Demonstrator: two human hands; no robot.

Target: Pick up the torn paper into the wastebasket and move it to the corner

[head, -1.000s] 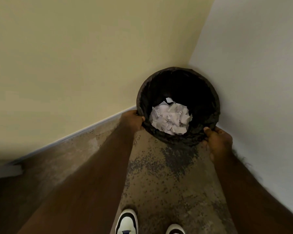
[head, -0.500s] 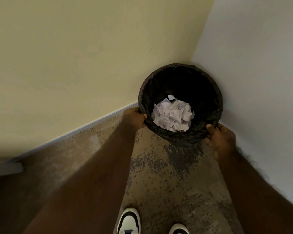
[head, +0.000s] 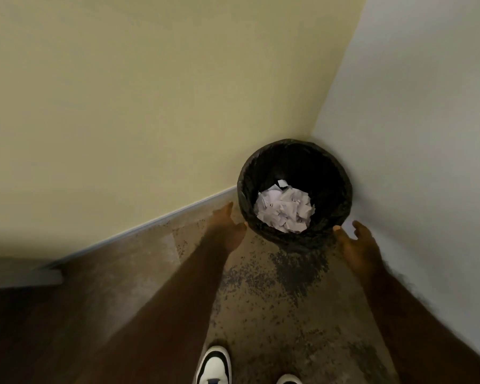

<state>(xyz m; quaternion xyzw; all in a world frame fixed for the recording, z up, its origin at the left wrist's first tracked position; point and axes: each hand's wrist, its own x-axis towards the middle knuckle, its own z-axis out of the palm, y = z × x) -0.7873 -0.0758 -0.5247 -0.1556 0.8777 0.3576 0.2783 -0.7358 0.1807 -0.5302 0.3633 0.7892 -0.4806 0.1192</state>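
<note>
A round black wastebasket (head: 336,167) lined with a dark bag stands on the floor in the corner where the two walls meet. Torn white paper (head: 284,209) lies piled inside it. My left hand (head: 229,227) hovers just off the basket's left side, fingers spread and holding nothing. My right hand (head: 356,245) is at the basket's lower right, also spread, with only a fingertip close to the rim.
A yellow wall (head: 122,106) runs along the left with a pale baseboard (head: 150,221); a white wall (head: 427,134) closes the right side. The floor (head: 261,300) is speckled and stained. My white shoes (head: 214,365) show at the bottom edge.
Both hands let go of the basket's rim and spread apart. The basket now stands lower and deeper in the corner.
</note>
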